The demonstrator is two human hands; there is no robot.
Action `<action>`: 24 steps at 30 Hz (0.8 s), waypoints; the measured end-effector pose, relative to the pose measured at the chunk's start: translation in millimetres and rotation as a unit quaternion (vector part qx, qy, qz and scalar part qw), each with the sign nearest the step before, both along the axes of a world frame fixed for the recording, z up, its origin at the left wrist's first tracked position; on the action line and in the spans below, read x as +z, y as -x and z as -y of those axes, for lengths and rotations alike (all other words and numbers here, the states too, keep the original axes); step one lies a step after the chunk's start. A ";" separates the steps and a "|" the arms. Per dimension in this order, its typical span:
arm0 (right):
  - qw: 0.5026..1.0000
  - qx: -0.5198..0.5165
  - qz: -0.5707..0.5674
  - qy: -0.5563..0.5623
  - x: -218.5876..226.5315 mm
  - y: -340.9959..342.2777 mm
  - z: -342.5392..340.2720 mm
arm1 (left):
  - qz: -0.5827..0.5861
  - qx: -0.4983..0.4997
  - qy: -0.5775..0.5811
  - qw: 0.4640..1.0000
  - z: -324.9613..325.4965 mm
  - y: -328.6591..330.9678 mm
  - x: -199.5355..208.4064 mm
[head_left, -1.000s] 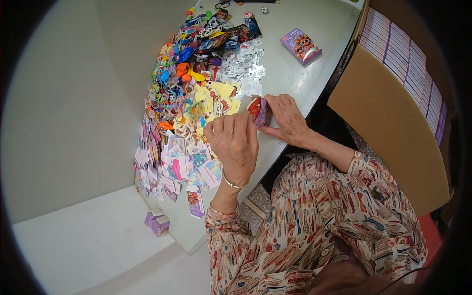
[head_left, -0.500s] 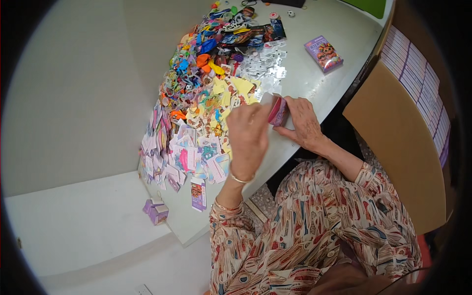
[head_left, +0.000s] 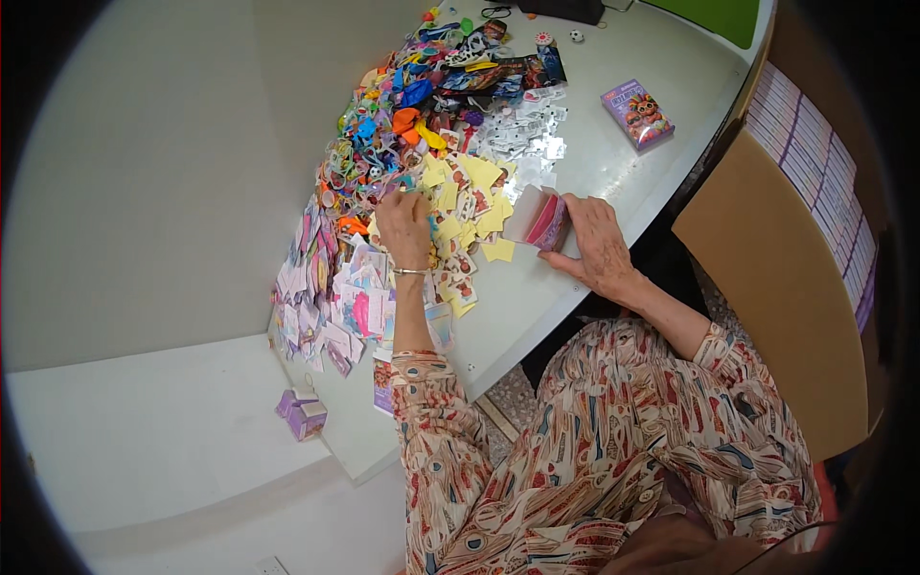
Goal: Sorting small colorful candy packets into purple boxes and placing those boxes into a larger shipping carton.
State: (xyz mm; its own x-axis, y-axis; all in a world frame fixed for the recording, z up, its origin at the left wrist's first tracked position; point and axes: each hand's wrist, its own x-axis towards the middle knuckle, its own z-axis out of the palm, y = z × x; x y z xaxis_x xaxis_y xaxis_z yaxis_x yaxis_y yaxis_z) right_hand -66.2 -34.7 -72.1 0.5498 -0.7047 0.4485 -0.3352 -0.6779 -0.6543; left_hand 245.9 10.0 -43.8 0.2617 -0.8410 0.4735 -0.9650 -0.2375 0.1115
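My right hand holds a small purple carton, its fingers along the right side and thumb at the near side. The carton's end flaps are open, with pink showing inside and a white flap toward the left. My left hand, a bangle at its wrist, is down at the heap of small colourful toys, fingers curled. What lies under its fingertips is hidden. Yellow and printed paper pieces lie beside that hand. Nearer me, pastel cards and packets are spread, partly behind my left forearm.
A closed purple carton stands on the table at the far right. Small clear packets and dark foil packets lie farther back. A large cardboard box of stacked cartons stands right. Another purple carton sits beyond the left corner.
My left hand has moved left, from beside the open carton to the toy heap. My right hand still holds the carton in nearly the same place. The view has shifted slightly.
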 end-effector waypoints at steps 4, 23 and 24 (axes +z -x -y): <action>1.000 -0.001 -0.005 -0.004 0.6 -0.1 -0.3 | -0.212 -0.015 0.109 0.971 -1.5 -12.4 17.6; 1.000 -0.001 0.010 0.002 -3.6 3.8 1.8 | -0.742 -0.155 0.015 0.652 -8.9 127.4 112.2; 1.000 -0.002 0.008 0.000 -2.4 4.5 1.0 | -0.702 -0.141 -0.015 0.698 -9.4 132.3 106.9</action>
